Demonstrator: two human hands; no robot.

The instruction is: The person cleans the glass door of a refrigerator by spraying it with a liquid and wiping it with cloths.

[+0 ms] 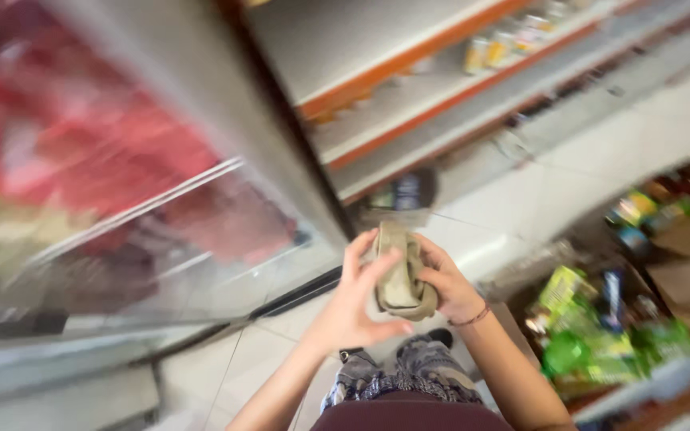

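Observation:
A crumpled beige cloth (399, 275) is held between both my hands in front of me. My left hand (353, 303) presses against its left side with fingers spread along it. My right hand (447, 279) grips its right side, a thin bracelet on the wrist. Below them I see my patterned trousers (409, 375) and a dark shoe tip.
A glass-doored cooler (121, 207) with red packages fills the left. White shelves with orange edges (425, 88) run across the top, holding a few small cans. A cardboard box of green and yellow snack packets (600, 335) stands at the right. The floor is pale tile (241, 359).

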